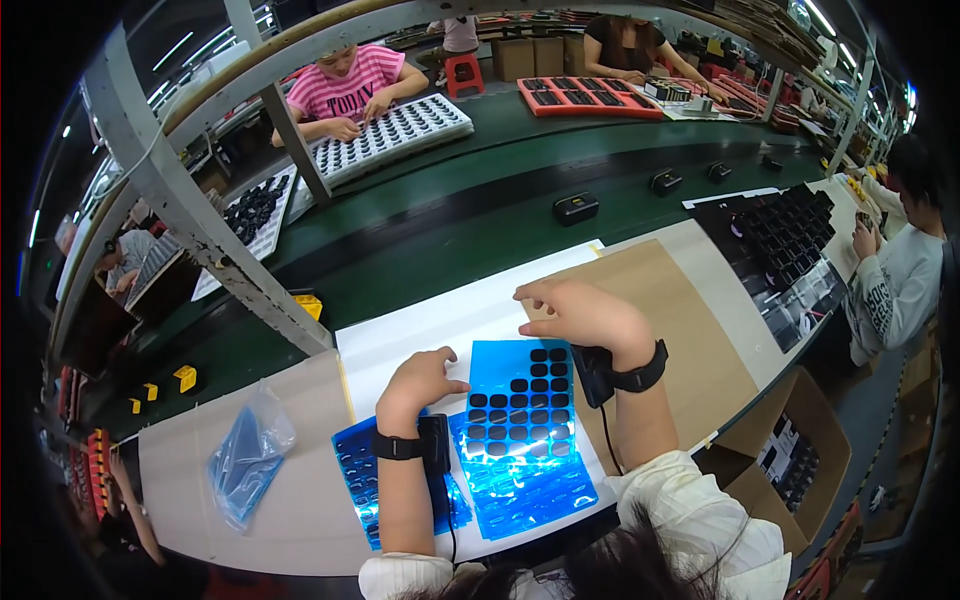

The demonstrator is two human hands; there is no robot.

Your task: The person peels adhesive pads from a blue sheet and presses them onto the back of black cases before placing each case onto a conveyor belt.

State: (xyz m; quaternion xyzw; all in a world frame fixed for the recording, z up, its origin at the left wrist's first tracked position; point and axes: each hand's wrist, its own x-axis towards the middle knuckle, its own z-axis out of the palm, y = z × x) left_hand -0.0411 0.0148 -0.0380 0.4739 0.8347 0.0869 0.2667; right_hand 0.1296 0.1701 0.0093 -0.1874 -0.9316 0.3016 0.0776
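Observation:
A glossy blue film sheet [520, 490] lies on white paper in front of me, with rows of dark rounded-square pieces [540, 400] on its upper part. My left hand [418, 382] is over the sheet's left edge, its thumb and forefinger spread apart. Beyond the sheet's far right corner, my right hand [578, 312] hovers with fingers and thumb apart and nothing visible between them. A second blue sheet [357, 485] lies partly beneath my left forearm. Black straps with dark boxes sit on both wrists.
A clear bag with blue film [245, 455] lies left. Beyond the bench runs a green conveyor [430, 225] carrying black devices [576, 207] and yellow pieces [185, 378]. A metal post [200, 190] rises at left. An open carton [825, 450] stands right. Several people work nearby.

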